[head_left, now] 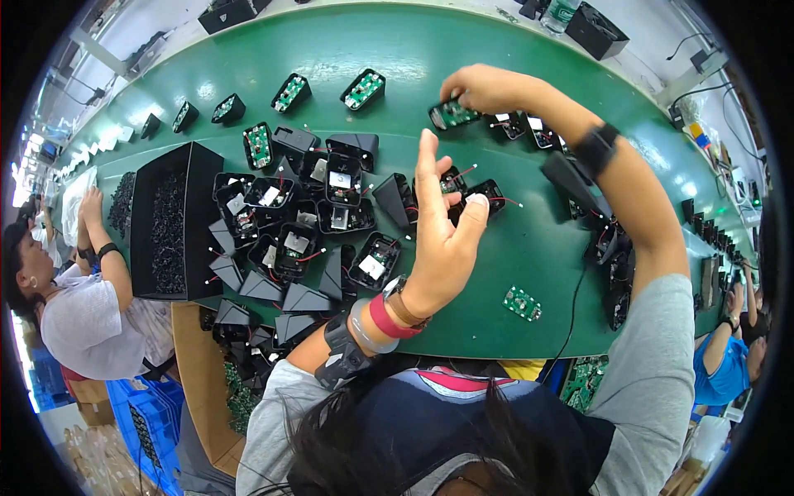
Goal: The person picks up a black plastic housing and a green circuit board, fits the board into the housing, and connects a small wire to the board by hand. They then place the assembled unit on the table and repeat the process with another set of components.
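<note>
At the far middle of the green table, my right hand (pixel 486 88) has its fingers closed on the edge of a black plastic housing with a circuit board (pixel 447 116) in it. My left hand (pixel 445 248) is raised nearer to me, thumb and index finger stretched out, with nothing visible in it. Partly hidden behind its fingers are open black housings (pixel 494 197) with red wires. A loose green circuit board (pixel 523 303) lies flat to the right of my left hand. More black housings (pixel 533 128) sit under my right forearm.
Several open black housings (pixel 337 183) are heaped to the left, beside a black bin (pixel 197 223) of small dark parts. Board-fitted housings (pixel 364 89) form a row along the far side. A cardboard box (pixel 194 364) stands below the table edge. Other people work at both sides.
</note>
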Available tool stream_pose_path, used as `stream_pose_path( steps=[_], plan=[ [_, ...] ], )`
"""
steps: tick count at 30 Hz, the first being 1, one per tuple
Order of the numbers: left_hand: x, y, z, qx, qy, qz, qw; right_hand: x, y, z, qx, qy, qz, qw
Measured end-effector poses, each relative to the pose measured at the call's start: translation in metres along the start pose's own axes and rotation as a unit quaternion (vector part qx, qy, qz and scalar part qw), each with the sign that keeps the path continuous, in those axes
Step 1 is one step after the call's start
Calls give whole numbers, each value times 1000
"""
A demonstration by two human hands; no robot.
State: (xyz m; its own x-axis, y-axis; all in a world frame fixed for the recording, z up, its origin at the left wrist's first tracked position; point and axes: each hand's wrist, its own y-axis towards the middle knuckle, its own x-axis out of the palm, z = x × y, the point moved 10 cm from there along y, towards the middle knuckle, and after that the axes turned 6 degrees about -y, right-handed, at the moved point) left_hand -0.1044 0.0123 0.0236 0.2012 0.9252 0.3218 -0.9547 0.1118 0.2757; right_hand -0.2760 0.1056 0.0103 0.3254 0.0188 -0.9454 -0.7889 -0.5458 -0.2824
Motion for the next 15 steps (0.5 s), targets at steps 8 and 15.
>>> stream_pose_path(
  steps=[8, 15],
  plan=[
    [12, -11, -6, -31, -27, -60, 997, -26, -55, 19, 130, -107, 219, 961],
    [30, -11, -33, -165, -179, -88, 966, -19, -97, -1, 73, -49, 296, 951]
  ],
)
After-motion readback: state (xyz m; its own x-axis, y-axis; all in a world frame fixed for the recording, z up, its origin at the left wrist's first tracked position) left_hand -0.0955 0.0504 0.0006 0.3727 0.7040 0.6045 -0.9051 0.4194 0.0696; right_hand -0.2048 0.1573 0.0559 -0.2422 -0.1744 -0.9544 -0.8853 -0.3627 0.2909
